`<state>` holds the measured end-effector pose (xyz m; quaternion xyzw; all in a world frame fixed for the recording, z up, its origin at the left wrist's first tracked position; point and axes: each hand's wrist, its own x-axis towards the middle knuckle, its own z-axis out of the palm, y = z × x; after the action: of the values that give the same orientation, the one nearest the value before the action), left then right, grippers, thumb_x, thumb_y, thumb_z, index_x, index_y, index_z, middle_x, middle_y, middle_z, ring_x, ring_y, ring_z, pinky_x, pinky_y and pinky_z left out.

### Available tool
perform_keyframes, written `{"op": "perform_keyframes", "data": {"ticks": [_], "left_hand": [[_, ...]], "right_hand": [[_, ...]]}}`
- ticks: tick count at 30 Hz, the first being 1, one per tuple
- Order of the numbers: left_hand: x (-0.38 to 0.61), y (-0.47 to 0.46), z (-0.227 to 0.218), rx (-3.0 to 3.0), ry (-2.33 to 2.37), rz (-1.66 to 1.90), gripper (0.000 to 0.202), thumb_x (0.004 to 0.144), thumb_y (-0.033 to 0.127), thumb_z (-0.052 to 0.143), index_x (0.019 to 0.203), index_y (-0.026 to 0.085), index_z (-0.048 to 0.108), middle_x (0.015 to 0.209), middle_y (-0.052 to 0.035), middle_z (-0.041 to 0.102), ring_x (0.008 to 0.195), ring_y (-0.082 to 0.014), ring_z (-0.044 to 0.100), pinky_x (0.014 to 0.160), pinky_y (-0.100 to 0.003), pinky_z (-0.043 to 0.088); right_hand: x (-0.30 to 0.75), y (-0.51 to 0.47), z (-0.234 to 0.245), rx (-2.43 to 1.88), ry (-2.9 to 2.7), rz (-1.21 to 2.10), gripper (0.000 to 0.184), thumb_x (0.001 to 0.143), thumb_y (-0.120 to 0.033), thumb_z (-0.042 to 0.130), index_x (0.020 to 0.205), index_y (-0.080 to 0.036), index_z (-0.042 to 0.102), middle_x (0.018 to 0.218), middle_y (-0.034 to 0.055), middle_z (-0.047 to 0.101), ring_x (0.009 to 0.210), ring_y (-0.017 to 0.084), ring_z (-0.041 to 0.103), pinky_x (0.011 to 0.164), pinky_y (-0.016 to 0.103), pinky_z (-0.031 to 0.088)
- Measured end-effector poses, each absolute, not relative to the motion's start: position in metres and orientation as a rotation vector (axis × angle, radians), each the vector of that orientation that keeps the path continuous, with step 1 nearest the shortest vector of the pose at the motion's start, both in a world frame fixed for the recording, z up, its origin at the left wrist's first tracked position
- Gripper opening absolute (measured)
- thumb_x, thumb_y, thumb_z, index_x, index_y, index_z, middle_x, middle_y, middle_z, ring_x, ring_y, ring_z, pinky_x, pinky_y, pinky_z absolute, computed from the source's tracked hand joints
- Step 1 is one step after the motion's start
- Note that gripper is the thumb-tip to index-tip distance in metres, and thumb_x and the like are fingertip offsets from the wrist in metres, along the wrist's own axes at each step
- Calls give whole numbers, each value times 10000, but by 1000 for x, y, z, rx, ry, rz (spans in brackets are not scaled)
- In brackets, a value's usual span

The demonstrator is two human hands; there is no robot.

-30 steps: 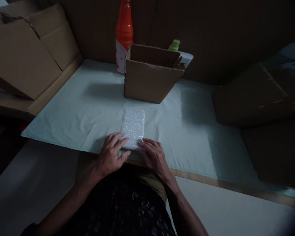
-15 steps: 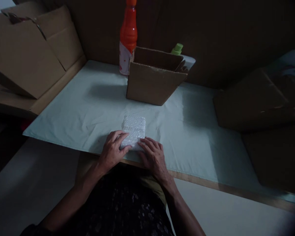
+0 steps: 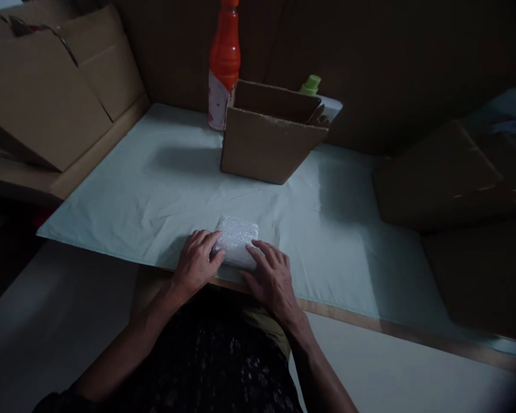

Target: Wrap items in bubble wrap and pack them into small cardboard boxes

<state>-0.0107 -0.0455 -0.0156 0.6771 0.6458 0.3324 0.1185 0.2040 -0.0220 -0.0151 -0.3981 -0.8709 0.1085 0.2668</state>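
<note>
A small bundle wrapped in white bubble wrap (image 3: 237,240) lies on the pale sheet (image 3: 146,189) near the table's front edge. My left hand (image 3: 196,262) rests on its left side with fingers curled over the wrap. My right hand (image 3: 270,275) presses on its right side, fingers bent onto it. Both hands hold the bundle between them. Its near end is hidden under my fingers.
An open cardboard box (image 3: 270,137) stands behind the bundle. An orange bottle (image 3: 223,63) and a green-capped bottle (image 3: 310,85) stand behind the box. Flattened cardboard (image 3: 47,92) leans at the left; dark cardboard pieces (image 3: 456,172) lie at the right.
The bubble-wrap bundle looks shorter now than a second ago, its far end drawn toward my hands. Both hands have stayed on it at the table's front edge.
</note>
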Motion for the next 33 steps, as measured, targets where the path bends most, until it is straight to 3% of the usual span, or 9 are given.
{"op": "perform_keyframes", "data": {"ticks": [6,10,12,15,19,21,24,30,33], "left_hand": [[-8,-69,-11,1436,1852,1249,434,887,359,621,1280,176,595,1074,-94,662,903,-198,647,835,-365,564],[0,-88,-3,863,1475,1323,627,857,395,670,1411,183,470,1257,-131,645,1095,-232,656,914,-382,556],[5,-86,1,694,1242,1329,623,814,382,714,1366,176,511,1250,-127,663,1148,-256,641,978,-408,528],[13,-77,7,546,1049,1318,537,745,350,771,1221,160,612,1135,-100,705,1078,-255,655,983,-414,511],[20,-68,9,471,984,1308,388,707,305,802,1042,159,671,1003,-61,722,977,-225,665,947,-390,509],[23,-68,7,458,977,1318,339,708,300,799,992,163,673,960,-47,722,941,-214,663,936,-384,504],[26,-67,5,449,998,1344,335,697,294,804,971,169,658,921,-28,716,900,-198,653,916,-369,496],[28,-62,5,500,1102,1353,375,653,277,812,961,190,617,877,12,679,835,-149,605,843,-297,472],[28,-59,2,587,1172,1321,351,667,310,786,940,193,599,841,16,645,800,-145,579,797,-285,468]], "right_hand": [[197,-10,-20,-1149,-2226,456,318,950,-285,610,1259,-225,663,1125,104,749,1079,274,659,907,440,508],[194,-19,-6,-1190,-1999,760,305,983,-378,566,1230,-241,682,1111,84,752,983,244,689,862,397,555],[192,-26,2,-1191,-1951,912,303,987,-401,564,1218,-250,689,1099,69,753,971,235,692,871,388,563],[190,-32,5,-1181,-1934,944,276,979,-397,573,1171,-248,705,1058,70,737,990,236,681,911,401,557],[196,-30,-1,-1228,-1795,847,337,941,-421,614,1223,-242,658,1216,107,667,1111,258,641,974,453,531],[200,-29,-5,-1209,-1724,1037,458,931,-459,623,1334,-246,583,1269,122,653,1090,257,657,914,433,559],[204,-27,-9,-1152,-1620,1364,599,894,-509,659,1402,-230,509,1168,113,691,979,241,691,788,364,583],[201,-16,-12,-1147,-1441,1448,574,795,-522,761,1250,-232,563,1114,91,648,941,213,661,741,307,565],[203,-14,-8,-1116,-1393,1533,502,764,-526,792,1124,-232,600,985,49,649,837,189,635,691,287,544]]}}
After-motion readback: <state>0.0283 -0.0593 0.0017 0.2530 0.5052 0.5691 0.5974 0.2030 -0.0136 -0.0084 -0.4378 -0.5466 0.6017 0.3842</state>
